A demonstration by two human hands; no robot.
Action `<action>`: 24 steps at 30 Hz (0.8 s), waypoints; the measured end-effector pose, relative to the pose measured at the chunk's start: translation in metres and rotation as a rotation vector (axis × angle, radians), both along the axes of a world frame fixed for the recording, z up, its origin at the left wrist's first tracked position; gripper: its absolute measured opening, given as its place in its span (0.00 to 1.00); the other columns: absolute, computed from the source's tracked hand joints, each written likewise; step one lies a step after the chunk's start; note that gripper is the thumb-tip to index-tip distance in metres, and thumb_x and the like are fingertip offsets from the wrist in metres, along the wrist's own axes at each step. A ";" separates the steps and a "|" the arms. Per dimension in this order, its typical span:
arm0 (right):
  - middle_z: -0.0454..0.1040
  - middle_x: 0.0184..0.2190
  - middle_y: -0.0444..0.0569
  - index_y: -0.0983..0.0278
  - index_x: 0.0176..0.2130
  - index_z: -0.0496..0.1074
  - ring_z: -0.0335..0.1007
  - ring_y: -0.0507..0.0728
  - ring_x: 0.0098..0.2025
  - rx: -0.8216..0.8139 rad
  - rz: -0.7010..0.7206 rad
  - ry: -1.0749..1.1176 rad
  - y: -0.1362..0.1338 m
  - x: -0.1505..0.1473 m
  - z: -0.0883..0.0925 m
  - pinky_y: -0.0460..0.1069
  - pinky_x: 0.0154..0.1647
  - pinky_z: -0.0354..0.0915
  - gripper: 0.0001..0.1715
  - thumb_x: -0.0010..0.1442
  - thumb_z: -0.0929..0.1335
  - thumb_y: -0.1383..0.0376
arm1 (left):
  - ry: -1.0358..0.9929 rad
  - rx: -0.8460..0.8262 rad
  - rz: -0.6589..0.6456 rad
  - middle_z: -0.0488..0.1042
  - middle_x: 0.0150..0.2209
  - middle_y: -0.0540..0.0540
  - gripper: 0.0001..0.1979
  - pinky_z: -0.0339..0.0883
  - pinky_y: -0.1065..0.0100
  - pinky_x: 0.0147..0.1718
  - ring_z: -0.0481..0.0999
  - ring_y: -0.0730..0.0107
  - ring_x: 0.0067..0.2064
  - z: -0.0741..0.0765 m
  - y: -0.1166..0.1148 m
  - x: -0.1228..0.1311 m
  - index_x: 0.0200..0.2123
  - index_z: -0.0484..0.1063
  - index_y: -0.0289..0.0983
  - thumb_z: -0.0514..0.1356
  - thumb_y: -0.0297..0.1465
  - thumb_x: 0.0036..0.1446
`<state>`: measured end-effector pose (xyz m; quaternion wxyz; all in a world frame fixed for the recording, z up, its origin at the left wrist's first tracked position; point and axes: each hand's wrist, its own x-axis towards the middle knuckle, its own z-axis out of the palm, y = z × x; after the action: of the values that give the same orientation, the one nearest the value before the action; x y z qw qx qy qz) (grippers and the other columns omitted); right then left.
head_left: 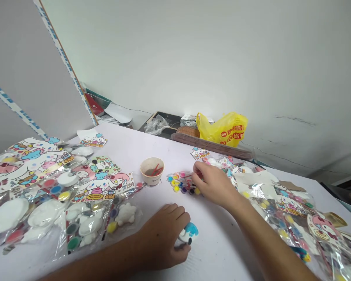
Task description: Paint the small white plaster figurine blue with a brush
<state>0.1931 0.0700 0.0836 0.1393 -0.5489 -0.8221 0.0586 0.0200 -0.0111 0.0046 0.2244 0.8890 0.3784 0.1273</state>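
My left hand (163,236) rests on the white table (169,144) near the front edge, fingers curled round a small white and blue plaster figure (190,231). My right hand (212,183) reaches forward to a strip of small paint pots (181,183) in many colours, its fingertips pinched at the strip's right end. A paper cup (152,171) with murky water and a red brush stands just left of the pots.
Clear bags of white plaster figures with cartoon cards (46,195) cover the table's left side. More such bags (280,203) lie along the right. A yellow plastic bag (224,128) and a dark box (163,123) sit behind the table by the wall.
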 end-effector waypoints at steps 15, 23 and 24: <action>0.73 0.35 0.47 0.62 0.35 0.68 0.69 0.55 0.35 0.044 0.112 0.098 -0.001 -0.022 -0.037 0.47 0.34 0.58 0.06 0.66 0.64 0.66 | -0.030 0.030 -0.005 0.67 0.39 0.47 0.12 0.58 0.61 0.39 0.63 0.61 0.40 -0.004 0.000 0.000 0.34 0.58 0.39 0.61 0.31 0.50; 0.74 0.34 0.47 0.63 0.36 0.70 0.69 0.55 0.34 0.126 0.101 0.144 0.002 -0.023 -0.045 0.47 0.33 0.58 0.05 0.65 0.65 0.66 | -0.033 0.034 -0.013 0.67 0.39 0.48 0.12 0.58 0.62 0.39 0.63 0.62 0.40 -0.004 0.000 0.000 0.34 0.59 0.39 0.60 0.32 0.50; 0.74 0.34 0.47 0.63 0.37 0.71 0.69 0.56 0.35 0.138 0.100 0.135 0.003 -0.023 -0.047 0.48 0.33 0.58 0.06 0.65 0.65 0.65 | -0.035 0.037 -0.011 0.67 0.39 0.48 0.12 0.58 0.62 0.39 0.63 0.62 0.40 -0.005 0.000 0.000 0.34 0.59 0.39 0.60 0.32 0.50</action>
<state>0.1697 0.0725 0.0362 0.2290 -0.4911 -0.8392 0.0455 0.0197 -0.0108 0.0000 0.2151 0.8927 0.3671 0.1486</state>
